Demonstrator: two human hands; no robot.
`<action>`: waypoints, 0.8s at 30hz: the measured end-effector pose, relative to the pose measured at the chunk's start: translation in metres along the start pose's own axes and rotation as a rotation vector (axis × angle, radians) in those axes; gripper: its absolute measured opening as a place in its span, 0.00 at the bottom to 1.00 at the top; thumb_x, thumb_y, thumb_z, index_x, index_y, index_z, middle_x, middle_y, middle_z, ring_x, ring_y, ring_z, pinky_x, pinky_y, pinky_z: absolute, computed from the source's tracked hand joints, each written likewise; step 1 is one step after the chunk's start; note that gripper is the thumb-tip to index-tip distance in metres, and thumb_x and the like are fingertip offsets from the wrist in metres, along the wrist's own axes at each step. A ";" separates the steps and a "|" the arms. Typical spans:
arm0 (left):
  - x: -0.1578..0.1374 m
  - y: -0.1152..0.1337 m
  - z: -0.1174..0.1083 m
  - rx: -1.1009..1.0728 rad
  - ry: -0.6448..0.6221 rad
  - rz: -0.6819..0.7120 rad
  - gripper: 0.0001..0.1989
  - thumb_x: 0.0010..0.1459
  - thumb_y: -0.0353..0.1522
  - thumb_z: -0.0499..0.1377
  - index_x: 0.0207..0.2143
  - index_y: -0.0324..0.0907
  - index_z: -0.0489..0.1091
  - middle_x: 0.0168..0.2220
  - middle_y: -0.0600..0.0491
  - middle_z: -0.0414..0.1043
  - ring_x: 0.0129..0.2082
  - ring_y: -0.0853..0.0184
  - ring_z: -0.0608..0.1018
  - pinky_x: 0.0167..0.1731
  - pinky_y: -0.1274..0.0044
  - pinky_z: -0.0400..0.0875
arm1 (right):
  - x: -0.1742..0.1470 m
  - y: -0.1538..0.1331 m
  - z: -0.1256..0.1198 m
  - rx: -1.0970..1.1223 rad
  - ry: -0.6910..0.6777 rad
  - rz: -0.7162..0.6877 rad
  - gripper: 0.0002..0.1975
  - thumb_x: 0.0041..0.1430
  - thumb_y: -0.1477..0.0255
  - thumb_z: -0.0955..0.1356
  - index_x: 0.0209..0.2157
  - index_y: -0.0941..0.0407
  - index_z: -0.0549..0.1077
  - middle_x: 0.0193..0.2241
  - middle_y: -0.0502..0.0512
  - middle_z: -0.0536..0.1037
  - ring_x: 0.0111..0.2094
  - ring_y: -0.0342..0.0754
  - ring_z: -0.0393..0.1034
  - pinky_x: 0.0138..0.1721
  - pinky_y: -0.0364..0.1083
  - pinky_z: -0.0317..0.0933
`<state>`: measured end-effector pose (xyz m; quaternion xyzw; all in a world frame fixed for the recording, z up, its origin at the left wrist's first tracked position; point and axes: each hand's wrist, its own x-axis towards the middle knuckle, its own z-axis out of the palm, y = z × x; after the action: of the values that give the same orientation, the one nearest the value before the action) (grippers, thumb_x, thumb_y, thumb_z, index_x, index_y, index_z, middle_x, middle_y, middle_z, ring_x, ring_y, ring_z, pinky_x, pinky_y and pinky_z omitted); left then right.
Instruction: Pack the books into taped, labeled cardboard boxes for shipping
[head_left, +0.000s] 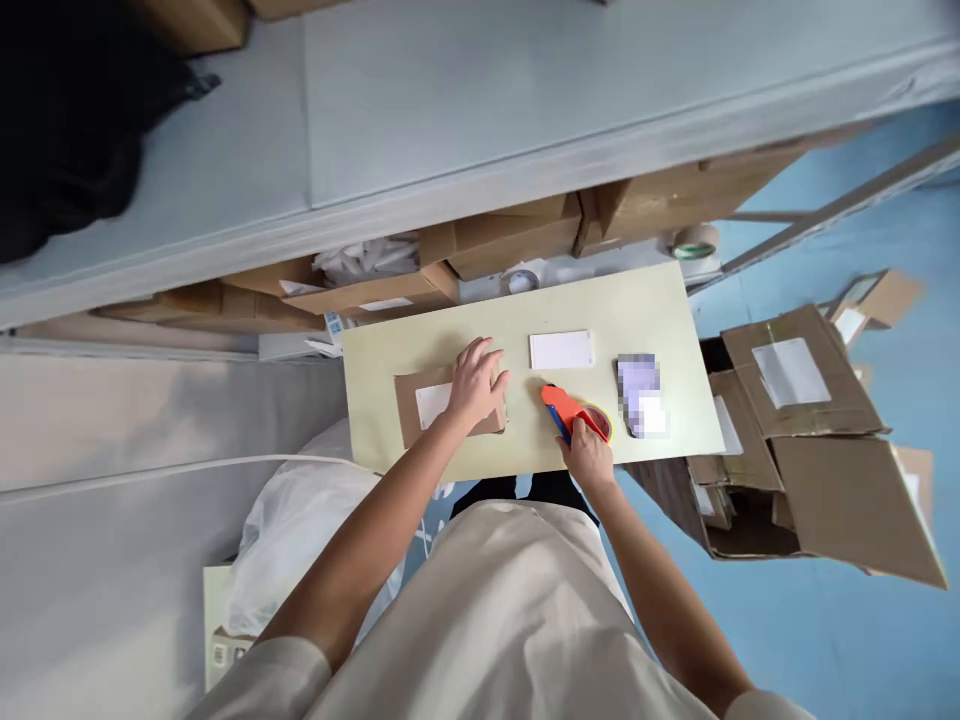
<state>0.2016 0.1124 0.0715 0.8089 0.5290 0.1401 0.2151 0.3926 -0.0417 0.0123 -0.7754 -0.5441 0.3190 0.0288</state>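
An orange tape dispenser (561, 401) jutted beyond the fingers of a person's right hand (589, 456), curled around its handle. A labeled cardboard package (409, 395) lay beneath the loosely spread fingers of the left hand (474, 388); right of them, a white rectangular item (561, 350) rested on a pale table (480, 458).

A flat brown cardboard parcel (409, 424) lies on the desk (375, 372) beneath the left hand (475, 384), which hides part of its right end; its white label (430, 404) shows just left of that hand's wrist. A bright orange-red tape dispenser (564, 404) with a blue part sits in the right hand (589, 455), nose angled up and left beyond the fingers, its yellow-edged tape roll (598, 420) just above the knuckles.
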 end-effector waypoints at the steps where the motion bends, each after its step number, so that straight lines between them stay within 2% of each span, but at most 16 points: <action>1: 0.007 0.005 0.004 -0.055 -0.040 0.002 0.16 0.58 0.34 0.56 0.48 0.41 0.68 0.56 0.43 0.64 0.58 0.56 0.65 0.57 0.63 0.59 | 0.001 0.001 -0.004 0.065 -0.014 -0.001 0.15 0.57 0.68 0.64 0.46 0.58 0.64 0.34 0.62 0.74 0.33 0.56 0.70 0.33 0.50 0.61; 3: 0.019 0.015 0.009 -0.213 -0.179 -0.034 0.21 0.58 0.35 0.56 0.54 0.40 0.64 0.55 0.43 0.65 0.54 0.58 0.69 0.55 0.65 0.63 | 0.002 0.007 -0.018 0.285 -0.034 -0.051 0.14 0.57 0.66 0.63 0.44 0.56 0.67 0.31 0.58 0.74 0.30 0.53 0.69 0.31 0.49 0.60; 6: 0.037 0.026 0.013 -0.475 -0.516 -0.214 0.29 0.56 0.39 0.59 0.58 0.39 0.60 0.52 0.42 0.69 0.47 0.60 0.75 0.47 0.69 0.69 | 0.005 0.020 -0.041 0.731 -0.135 -0.152 0.16 0.54 0.60 0.64 0.40 0.55 0.71 0.26 0.53 0.74 0.27 0.49 0.66 0.31 0.47 0.59; 8: 0.048 0.033 0.012 -0.601 -0.752 -0.307 0.26 0.54 0.40 0.61 0.53 0.38 0.67 0.47 0.43 0.74 0.44 0.60 0.77 0.43 0.71 0.71 | 0.010 0.026 -0.049 0.948 -0.209 -0.179 0.18 0.52 0.59 0.66 0.40 0.55 0.72 0.27 0.51 0.74 0.27 0.48 0.65 0.32 0.46 0.59; 10: 0.056 0.040 0.009 -0.642 -0.911 -0.306 0.17 0.54 0.39 0.60 0.42 0.38 0.74 0.39 0.47 0.77 0.38 0.63 0.78 0.38 0.73 0.71 | 0.015 0.029 -0.049 1.061 -0.261 -0.180 0.19 0.50 0.59 0.67 0.40 0.56 0.72 0.28 0.51 0.75 0.28 0.47 0.65 0.33 0.46 0.59; 12: 0.060 0.045 0.007 -0.576 -0.938 -0.268 0.12 0.55 0.38 0.58 0.32 0.38 0.76 0.32 0.51 0.77 0.33 0.66 0.77 0.34 0.76 0.70 | 0.018 0.030 -0.043 1.132 -0.303 -0.163 0.18 0.49 0.59 0.67 0.39 0.56 0.72 0.28 0.51 0.75 0.28 0.47 0.65 0.33 0.46 0.59; 14: 0.061 0.046 0.008 -0.471 -0.902 -0.238 0.12 0.56 0.37 0.57 0.28 0.39 0.75 0.27 0.53 0.75 0.28 0.69 0.75 0.30 0.78 0.68 | 0.019 0.030 -0.033 1.196 -0.328 -0.128 0.19 0.49 0.58 0.68 0.38 0.56 0.72 0.26 0.50 0.74 0.26 0.46 0.64 0.31 0.45 0.58; 18: 0.062 0.038 0.019 -0.401 -0.854 -0.202 0.12 0.55 0.38 0.57 0.27 0.38 0.73 0.23 0.54 0.73 0.24 0.71 0.73 0.25 0.79 0.65 | 0.016 0.026 -0.015 1.315 -0.301 -0.052 0.21 0.47 0.54 0.69 0.35 0.56 0.72 0.21 0.48 0.71 0.23 0.44 0.61 0.25 0.42 0.55; 21: 0.068 0.031 0.025 -0.378 -0.868 -0.195 0.14 0.55 0.40 0.57 0.25 0.37 0.71 0.20 0.54 0.71 0.21 0.72 0.71 0.24 0.79 0.64 | 0.017 0.016 -0.007 1.396 -0.259 -0.009 0.24 0.47 0.49 0.69 0.32 0.57 0.72 0.22 0.50 0.72 0.24 0.44 0.63 0.25 0.42 0.56; 24: 0.076 0.033 0.024 -0.224 -0.853 -0.161 0.16 0.55 0.40 0.57 0.22 0.38 0.70 0.18 0.55 0.69 0.19 0.73 0.70 0.24 0.80 0.63 | 0.023 0.005 -0.004 1.462 -0.245 0.050 0.28 0.45 0.45 0.68 0.30 0.58 0.73 0.22 0.50 0.72 0.23 0.44 0.64 0.24 0.42 0.56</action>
<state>0.2691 0.1657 0.0667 0.7224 0.4358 -0.1668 0.5103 0.4033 -0.0231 0.0026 -0.5296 -0.1746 0.6845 0.4696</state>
